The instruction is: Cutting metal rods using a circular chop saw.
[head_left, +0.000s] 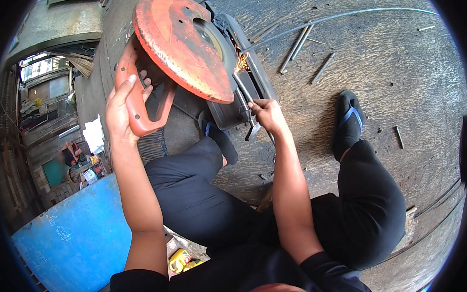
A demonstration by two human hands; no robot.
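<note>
My left hand point(122, 108) is closed around the orange loop handle point(137, 109) of a chop saw, its thumb along the grip. The saw's worn orange guard point(183, 46) tilts over the dark base point(227, 115) and covers part of the disc point(211, 36). Orange sparks point(241, 61) fly where the disc meets the metal beside the fence. My right hand point(269, 115) is closed on a thin metal rod point(241, 84) that reaches up toward the sparks. Just below those fingers sits the saw's clamp crank point(252, 132).
Several cut metal rods point(297, 42) lie on the worn floor, and a long bar point(346, 13) curves away at the far right. My feet in sandals point(349, 119) flank the saw. A blue panel point(78, 236) stands at lower left; another person point(71, 153) is farther off.
</note>
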